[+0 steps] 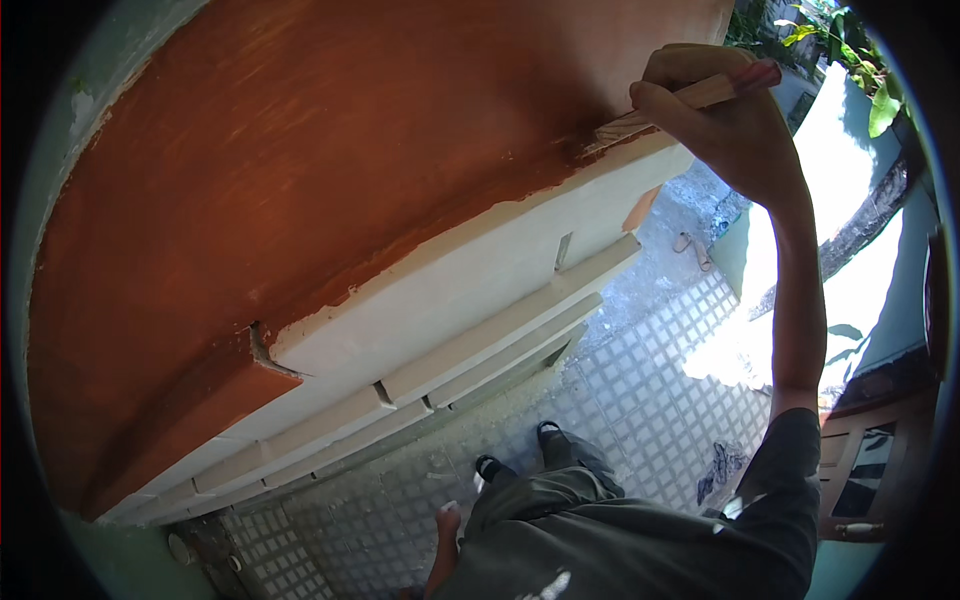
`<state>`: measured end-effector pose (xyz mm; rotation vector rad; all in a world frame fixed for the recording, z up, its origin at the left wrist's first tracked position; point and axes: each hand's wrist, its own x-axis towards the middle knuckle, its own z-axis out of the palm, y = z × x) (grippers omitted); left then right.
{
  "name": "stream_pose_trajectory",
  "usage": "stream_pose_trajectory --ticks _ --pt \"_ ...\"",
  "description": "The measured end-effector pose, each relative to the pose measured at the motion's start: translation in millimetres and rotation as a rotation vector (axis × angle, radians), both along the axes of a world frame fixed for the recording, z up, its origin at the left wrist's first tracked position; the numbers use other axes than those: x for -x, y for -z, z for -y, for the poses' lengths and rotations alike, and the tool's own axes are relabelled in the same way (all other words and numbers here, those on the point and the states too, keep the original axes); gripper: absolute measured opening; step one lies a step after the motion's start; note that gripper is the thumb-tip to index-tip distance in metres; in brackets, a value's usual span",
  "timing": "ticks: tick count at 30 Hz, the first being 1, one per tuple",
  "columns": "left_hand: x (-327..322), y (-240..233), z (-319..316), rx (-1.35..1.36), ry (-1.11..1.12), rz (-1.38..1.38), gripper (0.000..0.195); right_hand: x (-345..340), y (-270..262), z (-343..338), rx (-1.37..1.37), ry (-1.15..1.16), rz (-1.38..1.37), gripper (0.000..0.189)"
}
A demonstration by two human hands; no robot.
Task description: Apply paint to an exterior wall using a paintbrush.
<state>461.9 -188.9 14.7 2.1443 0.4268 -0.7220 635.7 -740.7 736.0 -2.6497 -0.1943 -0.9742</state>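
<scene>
My right hand [720, 124] grips a flat wooden tool [701, 94] with a red-stained outer end. Its other end meets the lower edge of the red-brown painted surface [360, 142], just above a cream ledge [465, 247]. Whether that end is bristle or bare wood is unclear. Low in the view, my left hand [448, 517] hangs beside my body. Something pale shows at its fingertips, too small to make out. The paint ends in an uneven line along the ledge.
Cream stepped mouldings [517, 315] run beneath the ledge. A narrow gap [262, 349] cuts the ledge at left. Below lies a tiled floor [645, 360] with a pair of sandals [694, 251] and a crumpled cloth [720, 469]. Leafy branches [885, 97] hang at upper right, above a wooden door [862, 472].
</scene>
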Motion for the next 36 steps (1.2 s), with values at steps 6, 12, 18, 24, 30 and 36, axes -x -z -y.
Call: stream_pose_trajectory --ticks 6,12,18,24,30,36 --pt "-19 -4 16 0.025 -0.106 -0.013 0.036 2 13 100 -0.001 0.171 0.004 0.018" --pt "1 14 44 -0.145 0.434 0.358 0.036 21 -1 174 0.209 0.279 0.04 0.018" --pt "13 16 89 0.001 -0.163 0.0 0.037 14 6 127 0.108 -0.094 0.181 0.008" --pt "29 4 111 -0.197 0.26 0.147 0.038 12 27 205 -0.026 0.108 0.028 0.011" --pt "37 -4 116 -0.555 0.885 0.079 0.028 34 31 194 0.158 0.16 0.261 0.016" --pt "39 -15 139 -0.2 -0.05 0.12 0.032 53 65 131 -0.134 0.205 0.499 0.017"
